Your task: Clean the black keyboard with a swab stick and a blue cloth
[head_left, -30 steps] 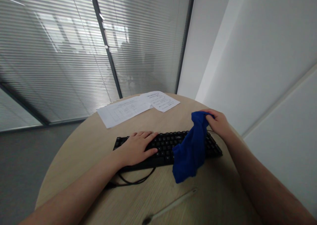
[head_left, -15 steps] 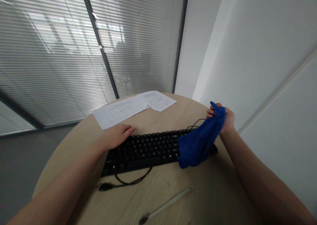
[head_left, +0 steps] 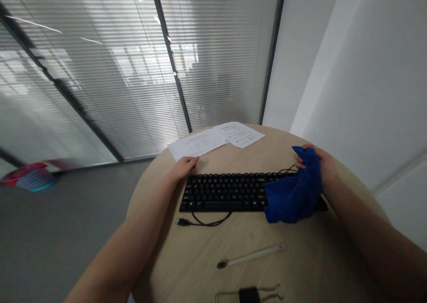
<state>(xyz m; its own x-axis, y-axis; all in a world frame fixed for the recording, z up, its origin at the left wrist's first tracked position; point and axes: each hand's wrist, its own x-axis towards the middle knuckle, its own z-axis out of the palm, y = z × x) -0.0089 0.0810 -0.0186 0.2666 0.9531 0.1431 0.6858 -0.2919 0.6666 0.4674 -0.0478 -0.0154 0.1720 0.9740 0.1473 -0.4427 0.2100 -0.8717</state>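
Observation:
A black keyboard (head_left: 223,192) lies across the round wooden table. My left hand (head_left: 187,166) is at its far left corner, fingers curled against the edge and thumb pointing right. My right hand (head_left: 322,161) grips a bunched blue cloth (head_left: 293,194) by its upper end, over the keyboard's right part. The cloth's lower part drapes over the right-hand keys and hides them. In front of the keyboard's left half rests a looped black cable with a plug (head_left: 183,222).
A thin pale brush with a dark tip (head_left: 251,256) lies on the near tabletop (head_left: 187,254). Closer still is a black block with bent metal wires (head_left: 249,295). Printed papers (head_left: 203,143) lie at the far edge. A red and blue basket (head_left: 33,178) stands on the floor, left.
My view has swung left and down, bringing the basket and the wire tool into sight. My left hand has slid off the keys to the far corner. The keyboard now lies straighter.

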